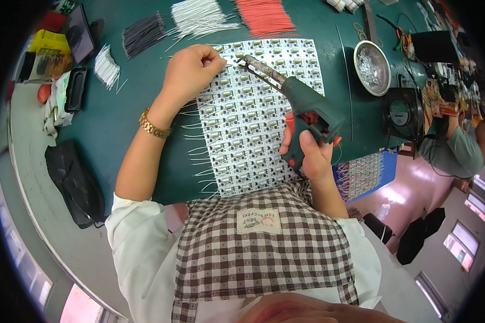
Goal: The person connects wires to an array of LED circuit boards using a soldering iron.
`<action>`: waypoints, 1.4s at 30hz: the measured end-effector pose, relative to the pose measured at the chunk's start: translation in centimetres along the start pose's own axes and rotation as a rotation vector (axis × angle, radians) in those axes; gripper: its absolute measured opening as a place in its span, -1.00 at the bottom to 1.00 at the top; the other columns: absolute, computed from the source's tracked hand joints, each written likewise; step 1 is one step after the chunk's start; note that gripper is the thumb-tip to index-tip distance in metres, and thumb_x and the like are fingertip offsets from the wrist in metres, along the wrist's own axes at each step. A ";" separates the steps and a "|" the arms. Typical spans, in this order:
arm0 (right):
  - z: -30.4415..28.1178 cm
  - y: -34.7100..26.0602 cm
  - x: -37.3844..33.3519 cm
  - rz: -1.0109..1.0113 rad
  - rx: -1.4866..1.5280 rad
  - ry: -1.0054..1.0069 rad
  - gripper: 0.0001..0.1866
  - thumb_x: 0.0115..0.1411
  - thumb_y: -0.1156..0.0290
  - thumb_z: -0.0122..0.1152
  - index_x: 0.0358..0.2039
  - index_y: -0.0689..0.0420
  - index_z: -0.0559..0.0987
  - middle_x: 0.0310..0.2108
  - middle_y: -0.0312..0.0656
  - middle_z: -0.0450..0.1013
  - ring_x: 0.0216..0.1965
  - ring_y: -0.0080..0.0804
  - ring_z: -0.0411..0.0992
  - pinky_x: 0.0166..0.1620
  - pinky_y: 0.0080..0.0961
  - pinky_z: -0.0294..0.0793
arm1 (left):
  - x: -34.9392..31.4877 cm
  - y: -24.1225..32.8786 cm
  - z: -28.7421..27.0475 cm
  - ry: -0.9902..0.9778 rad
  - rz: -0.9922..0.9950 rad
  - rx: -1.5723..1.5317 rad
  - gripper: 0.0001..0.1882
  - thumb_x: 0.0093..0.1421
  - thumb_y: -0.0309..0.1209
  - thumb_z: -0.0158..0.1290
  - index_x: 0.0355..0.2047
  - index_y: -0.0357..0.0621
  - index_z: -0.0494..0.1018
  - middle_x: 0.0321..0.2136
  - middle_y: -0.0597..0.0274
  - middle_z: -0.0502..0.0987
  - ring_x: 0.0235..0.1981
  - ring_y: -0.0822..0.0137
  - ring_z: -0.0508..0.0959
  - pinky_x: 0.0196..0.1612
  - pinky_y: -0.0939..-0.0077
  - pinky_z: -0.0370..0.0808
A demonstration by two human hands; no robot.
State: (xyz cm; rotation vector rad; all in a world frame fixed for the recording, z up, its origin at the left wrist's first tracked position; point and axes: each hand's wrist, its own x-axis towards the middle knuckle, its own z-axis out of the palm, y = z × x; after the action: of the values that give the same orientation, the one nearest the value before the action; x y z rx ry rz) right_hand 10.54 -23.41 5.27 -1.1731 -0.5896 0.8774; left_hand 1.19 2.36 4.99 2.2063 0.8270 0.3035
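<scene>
A large white panel of small circuit boards (258,129) lies on the green table in front of me. My right hand (312,153) grips a dark green soldering gun (310,105) with a red trigger. Its tip rests close to the panel's upper left, by the fingers of my left hand (191,70). Those fingers are pinched together on a thin white wire (229,63) whose end is near the tip. White wires (199,149) stick out along the panel's left edge, and further boards in the rows carry none that I can make out.
Bundles of black wires (144,35), white wires (203,19) and red wires (265,16) lie beyond the panel. A metal bowl (372,68) with silvery bits and a black fan (401,114) stand at right. A black pouch (74,183) sits at left. Another person's arm (455,145) is at far right.
</scene>
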 end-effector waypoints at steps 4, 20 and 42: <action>0.1 0.0 0.0 0.013 -0.072 0.005 -0.53 0.22 0.18 0.03 -0.05 0.33 0.37 -0.50 -0.15 0.39 -0.55 -0.48 0.39 -0.47 -0.57 0.43 | -0.2 -0.1 -0.1 0.025 0.043 -0.059 -0.76 0.07 -0.25 0.11 -0.50 -0.21 0.50 -0.54 0.16 0.50 -0.55 0.24 0.49 -0.43 0.42 0.39; 0.0 -0.2 0.0 0.021 -0.057 0.014 -0.54 0.22 0.19 0.03 -0.05 0.33 0.36 -0.49 -0.14 0.40 -0.53 -0.47 0.39 -0.44 -0.55 0.44 | -2.1 1.1 1.9 0.160 0.220 0.289 -0.79 0.13 -0.29 0.05 -0.50 -0.15 0.36 -0.57 0.10 0.48 -0.56 0.03 0.49 -0.53 0.19 0.39; -0.3 -0.3 0.3 0.032 -0.042 -0.001 -0.55 0.19 0.23 0.06 -0.04 0.33 0.37 -0.49 -0.14 0.40 -0.52 -0.47 0.38 -0.42 -0.54 0.43 | -2.7 1.9 1.8 0.121 0.087 0.206 -0.74 0.12 -0.25 0.10 -0.52 -0.17 0.38 -0.54 0.13 0.46 -0.52 0.10 0.48 -0.49 0.29 0.38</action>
State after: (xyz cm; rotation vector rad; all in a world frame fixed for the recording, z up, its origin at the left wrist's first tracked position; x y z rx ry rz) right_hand 10.99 -23.35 5.43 -1.2234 -0.5938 0.8965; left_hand 0.79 -1.35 5.20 2.4403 0.8614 0.4141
